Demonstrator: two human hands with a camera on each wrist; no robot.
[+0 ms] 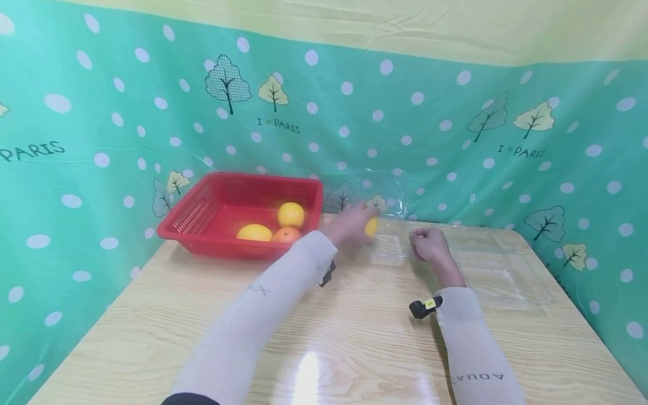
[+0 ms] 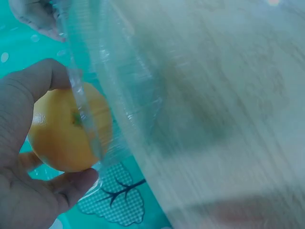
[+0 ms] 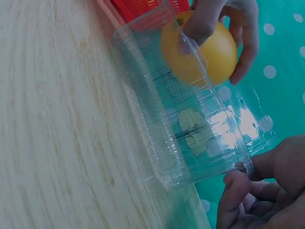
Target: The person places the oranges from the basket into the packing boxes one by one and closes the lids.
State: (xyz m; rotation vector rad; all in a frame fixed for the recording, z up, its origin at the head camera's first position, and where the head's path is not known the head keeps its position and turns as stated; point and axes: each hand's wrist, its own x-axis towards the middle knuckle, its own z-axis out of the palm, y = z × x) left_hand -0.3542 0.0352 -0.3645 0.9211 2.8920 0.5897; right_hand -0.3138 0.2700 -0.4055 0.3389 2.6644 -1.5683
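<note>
My left hand point(image 1: 351, 225) holds an orange point(image 1: 371, 227), its thumb and fingers around the fruit in the left wrist view. Below and beside the fruit stands a clear plastic clamshell box point(image 3: 188, 121) with its lid raised at the back. In the right wrist view the orange is at the far end of the box, partly seen through the clear wall. With thumb and curled fingers, my right hand point(image 1: 429, 244) pinches the near rim of that box. Motion blurs the left hand in the head view.
A red basket point(image 1: 243, 179) stands at the back left, holding two yellow-orange fruits point(image 1: 291, 215) and a redder one point(image 1: 287, 235). More clear plastic packaging point(image 1: 501, 284) lies on the right of the wooden table point(image 1: 364, 337). A patterned green curtain point(image 1: 430, 107) hangs behind.
</note>
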